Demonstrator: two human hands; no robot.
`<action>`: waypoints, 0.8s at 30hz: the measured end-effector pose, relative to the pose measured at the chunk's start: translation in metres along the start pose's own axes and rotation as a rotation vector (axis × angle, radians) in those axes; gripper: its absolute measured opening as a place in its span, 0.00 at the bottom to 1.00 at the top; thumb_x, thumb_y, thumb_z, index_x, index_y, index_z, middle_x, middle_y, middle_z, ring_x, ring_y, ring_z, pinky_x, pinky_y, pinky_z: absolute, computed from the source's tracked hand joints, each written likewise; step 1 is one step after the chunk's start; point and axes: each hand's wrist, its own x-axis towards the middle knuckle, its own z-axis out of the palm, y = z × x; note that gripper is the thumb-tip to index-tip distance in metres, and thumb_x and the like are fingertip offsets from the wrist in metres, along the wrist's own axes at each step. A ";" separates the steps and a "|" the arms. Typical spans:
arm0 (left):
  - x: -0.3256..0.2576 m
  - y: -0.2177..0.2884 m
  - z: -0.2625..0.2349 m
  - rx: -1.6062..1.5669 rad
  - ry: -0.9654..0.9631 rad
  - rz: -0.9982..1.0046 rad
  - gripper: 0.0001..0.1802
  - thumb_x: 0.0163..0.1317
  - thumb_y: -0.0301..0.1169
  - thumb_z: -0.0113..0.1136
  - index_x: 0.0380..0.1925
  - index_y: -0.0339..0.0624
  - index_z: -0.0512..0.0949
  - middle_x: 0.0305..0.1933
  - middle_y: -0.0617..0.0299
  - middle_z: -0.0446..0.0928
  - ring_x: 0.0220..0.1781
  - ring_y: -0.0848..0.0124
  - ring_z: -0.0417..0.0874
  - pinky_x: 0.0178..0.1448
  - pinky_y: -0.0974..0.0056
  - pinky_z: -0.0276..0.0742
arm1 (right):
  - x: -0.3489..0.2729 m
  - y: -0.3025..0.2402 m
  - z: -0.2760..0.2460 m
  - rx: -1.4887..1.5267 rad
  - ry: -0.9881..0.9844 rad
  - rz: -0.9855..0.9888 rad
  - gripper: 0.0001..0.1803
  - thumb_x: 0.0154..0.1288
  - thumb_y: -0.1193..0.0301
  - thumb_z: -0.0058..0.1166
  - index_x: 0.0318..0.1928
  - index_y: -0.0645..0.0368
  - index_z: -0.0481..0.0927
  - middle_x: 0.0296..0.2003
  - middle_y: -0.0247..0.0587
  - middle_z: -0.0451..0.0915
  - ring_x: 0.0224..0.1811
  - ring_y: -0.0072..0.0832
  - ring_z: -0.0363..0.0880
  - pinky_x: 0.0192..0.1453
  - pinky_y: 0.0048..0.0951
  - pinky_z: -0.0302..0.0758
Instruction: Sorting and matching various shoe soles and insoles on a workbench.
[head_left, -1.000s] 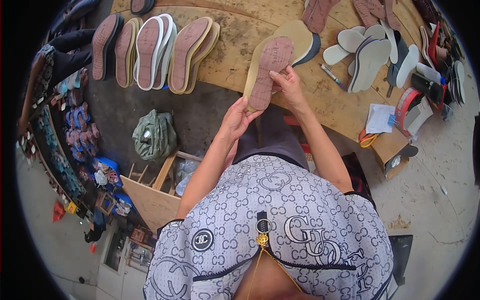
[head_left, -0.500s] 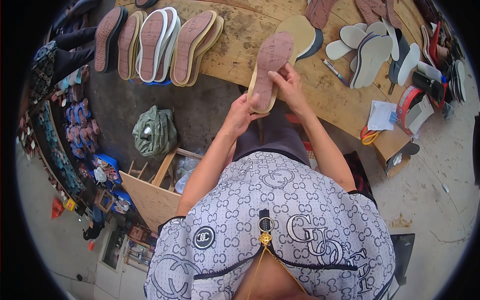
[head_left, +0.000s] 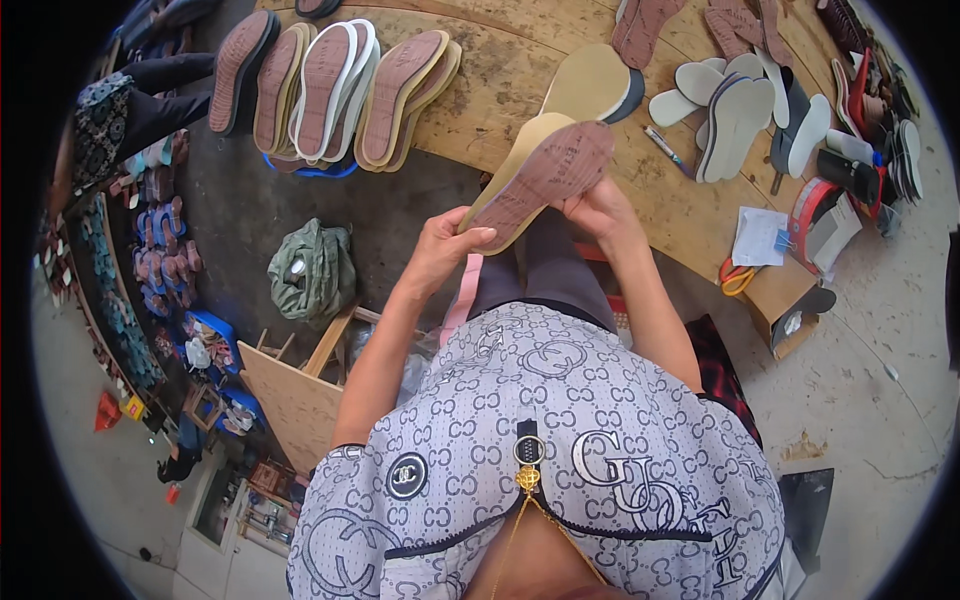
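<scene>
Between my hands is a tan shoe sole (head_left: 528, 142) with a pinkish-brown insole (head_left: 556, 170) on its upper face. The insole's toe end sits off to the right, so a wide tan strip shows along the left side. My left hand (head_left: 438, 250) is closed on the heel end, its thumb on top. My right hand (head_left: 602, 210) grips the right edge near the toe part, with its fingertips hidden beneath. Just beyond, a plain tan sole (head_left: 590, 80) lies on the wooden table, overlapping a dark grey one.
Several soles with pinkish-brown insoles (head_left: 405, 95) line the table's left edge. Pale and grey soles (head_left: 738, 125), a marker pen (head_left: 668, 150) and a tape dispenser (head_left: 818, 215) are at the right. A green bag (head_left: 310, 275) and a wooden board (head_left: 290, 400) are below, left.
The held sole has turned clockwise and come lower, its toe now pointing up and right. The insole's toe end has shifted right against the tan sole. My right hand has moved down and right.
</scene>
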 end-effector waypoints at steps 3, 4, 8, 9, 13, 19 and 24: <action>-0.012 0.002 -0.006 0.062 0.011 0.010 0.16 0.60 0.29 0.65 0.47 0.33 0.79 0.42 0.62 0.82 0.42 0.77 0.81 0.51 0.69 0.76 | -0.021 0.010 0.006 0.014 -0.049 0.024 0.22 0.76 0.59 0.38 0.62 0.57 0.69 0.60 0.42 0.74 0.61 0.36 0.74 0.62 0.43 0.74; -0.013 0.000 -0.007 0.050 0.009 0.011 0.16 0.60 0.29 0.64 0.47 0.33 0.79 0.41 0.62 0.82 0.42 0.77 0.81 0.52 0.69 0.76 | -0.028 0.012 0.009 0.005 -0.052 0.025 0.22 0.76 0.59 0.37 0.62 0.58 0.69 0.60 0.42 0.73 0.62 0.36 0.73 0.63 0.43 0.73; -0.022 0.002 -0.010 0.021 -0.006 0.035 0.16 0.59 0.28 0.64 0.47 0.34 0.79 0.42 0.63 0.82 0.42 0.78 0.81 0.52 0.70 0.75 | -0.061 0.008 0.034 0.173 -0.339 0.042 0.23 0.78 0.58 0.34 0.63 0.58 0.68 0.61 0.44 0.72 0.62 0.36 0.73 0.64 0.44 0.72; -0.022 0.006 -0.014 0.043 -0.077 0.033 0.16 0.59 0.28 0.64 0.47 0.34 0.80 0.42 0.63 0.82 0.43 0.78 0.81 0.52 0.69 0.76 | -0.071 0.005 0.045 0.169 -0.345 0.028 0.24 0.78 0.57 0.33 0.63 0.58 0.68 0.62 0.44 0.72 0.63 0.37 0.72 0.65 0.45 0.72; -0.024 0.035 -0.036 0.281 -0.330 -0.034 0.18 0.56 0.27 0.67 0.46 0.34 0.81 0.43 0.62 0.83 0.44 0.77 0.81 0.51 0.68 0.76 | -0.094 0.015 0.062 -0.009 -0.365 -0.061 0.26 0.77 0.55 0.33 0.63 0.60 0.67 0.61 0.45 0.72 0.63 0.36 0.72 0.66 0.45 0.70; -0.061 0.104 -0.002 0.421 -0.408 0.161 0.14 0.56 0.32 0.69 0.40 0.38 0.83 0.33 0.68 0.82 0.32 0.83 0.76 0.35 0.73 0.72 | -0.115 0.018 0.102 -0.020 -0.414 -0.093 0.26 0.77 0.55 0.35 0.63 0.61 0.67 0.60 0.44 0.73 0.62 0.34 0.73 0.67 0.40 0.70; -0.073 0.101 -0.008 0.401 -0.319 0.315 0.11 0.54 0.28 0.69 0.38 0.37 0.83 0.31 0.69 0.82 0.31 0.83 0.76 0.35 0.74 0.74 | -0.147 0.034 0.136 -0.301 -0.450 -0.240 0.24 0.76 0.58 0.40 0.61 0.64 0.69 0.58 0.43 0.75 0.58 0.29 0.75 0.63 0.34 0.72</action>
